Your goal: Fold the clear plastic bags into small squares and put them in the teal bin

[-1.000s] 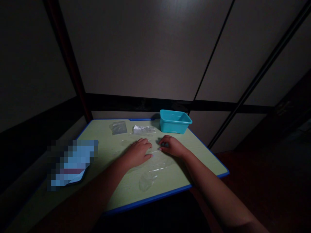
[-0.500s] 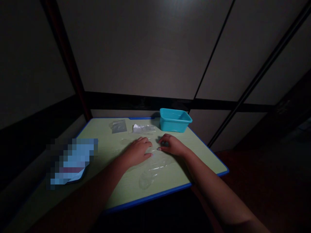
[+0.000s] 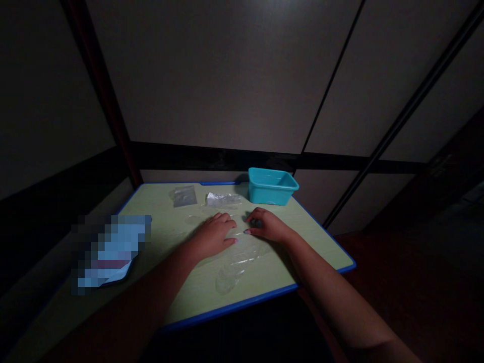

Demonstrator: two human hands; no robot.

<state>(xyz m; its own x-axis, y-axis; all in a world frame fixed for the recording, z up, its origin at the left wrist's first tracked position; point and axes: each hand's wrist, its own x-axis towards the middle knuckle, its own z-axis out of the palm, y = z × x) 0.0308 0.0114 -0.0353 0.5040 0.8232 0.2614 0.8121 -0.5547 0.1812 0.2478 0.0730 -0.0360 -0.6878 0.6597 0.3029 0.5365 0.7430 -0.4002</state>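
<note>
A thin clear plastic sheet (image 3: 242, 259), hard to make out, lies on the pale green table (image 3: 317, 242) below and between my hands. My left hand (image 3: 216, 235) rests on its left part, palm down, thumb apart from the fingers. On the right, my right hand (image 3: 266, 225) touches down with curved fingers, the thumb and fingertips apart and nothing visible between them. Beyond my hands lie a crumpled silvery clear packet (image 3: 223, 199) and a flat grey packet (image 3: 185, 196).
A turquoise basket (image 3: 270, 195) stands at the table's back right. A pixelated bluish object (image 3: 117, 249) is at the left side. Blue edging runs round the table, and panelled cabinet doors (image 3: 227, 75) rise behind it.
</note>
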